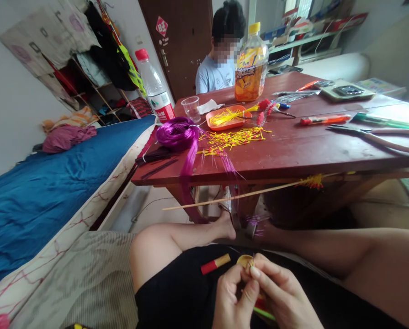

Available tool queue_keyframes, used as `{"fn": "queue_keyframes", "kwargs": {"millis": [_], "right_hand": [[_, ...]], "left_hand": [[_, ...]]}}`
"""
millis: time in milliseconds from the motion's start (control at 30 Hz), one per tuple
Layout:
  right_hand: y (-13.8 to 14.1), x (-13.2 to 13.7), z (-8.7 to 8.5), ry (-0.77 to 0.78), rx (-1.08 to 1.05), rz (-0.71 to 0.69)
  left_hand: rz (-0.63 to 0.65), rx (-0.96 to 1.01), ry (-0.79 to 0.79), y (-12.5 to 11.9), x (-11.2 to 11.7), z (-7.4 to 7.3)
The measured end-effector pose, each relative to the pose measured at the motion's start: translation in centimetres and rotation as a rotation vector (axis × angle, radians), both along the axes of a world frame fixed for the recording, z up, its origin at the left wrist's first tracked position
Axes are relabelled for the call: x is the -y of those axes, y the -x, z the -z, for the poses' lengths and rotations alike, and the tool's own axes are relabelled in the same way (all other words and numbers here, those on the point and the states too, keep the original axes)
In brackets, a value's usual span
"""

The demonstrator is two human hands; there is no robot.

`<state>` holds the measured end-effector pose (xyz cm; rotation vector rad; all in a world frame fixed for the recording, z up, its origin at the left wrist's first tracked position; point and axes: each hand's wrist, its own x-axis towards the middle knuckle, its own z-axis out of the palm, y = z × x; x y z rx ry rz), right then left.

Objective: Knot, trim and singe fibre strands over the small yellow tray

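Both my hands meet over my lap at the bottom of the view. My left hand [233, 297] is closed, thumb and fingers pinching a small round yellowish roll [245, 262]. My right hand [284, 297] is closed too, its fingers pressed on the same roll from the right. A red and tan stick-like piece [215, 264] lies on my black shorts just left of the hands. A long thin stick [241, 194] with a yellow-red tuft [314, 181] at its right end crosses in front of the table edge.
A dark red table [293, 151] holds a purple thread bundle [178, 133], scattered yellow stamens [233, 138], an orange tray [226, 118], a plastic cup [191, 108], two bottles, scissors and pens. Another person [221, 55] sits at the far side. A blue bed [46, 192] lies left.
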<state>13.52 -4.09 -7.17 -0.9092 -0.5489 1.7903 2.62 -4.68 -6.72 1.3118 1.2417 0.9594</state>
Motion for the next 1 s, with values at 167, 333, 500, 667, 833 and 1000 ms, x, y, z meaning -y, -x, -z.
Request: {"fn": "queue_keyframes", "kwargs": {"millis": [167,333,500,667,833,1000], "right_hand": [[0.6,-0.1,-1.2,0.053,-0.043,0.047],[0.9,-0.1,-1.4,0.174,-0.103,0.018],[1.0,0.0,-0.9,0.228,-0.120,0.054],[0.9,0.1,-0.8,0.225,-0.135,0.035],[0.9,0.1,-1.0,0.247,-0.120,0.034],[0.9,0.2,-0.8,0.235,-0.104,0.057]], "left_hand": [[-0.022,-0.386,-0.457,0.5,0.7,-0.3],[0.093,-0.508,-0.590,1.1,-0.2,-1.8],[0.034,-0.065,-0.067,0.9,-0.5,-1.3],[0.044,0.399,0.246,0.9,-0.4,-0.8],[0.004,0.481,0.323,0.8,-0.7,-1.4],[-0.026,0.538,0.375,0.6,-0.8,-1.4]]}}
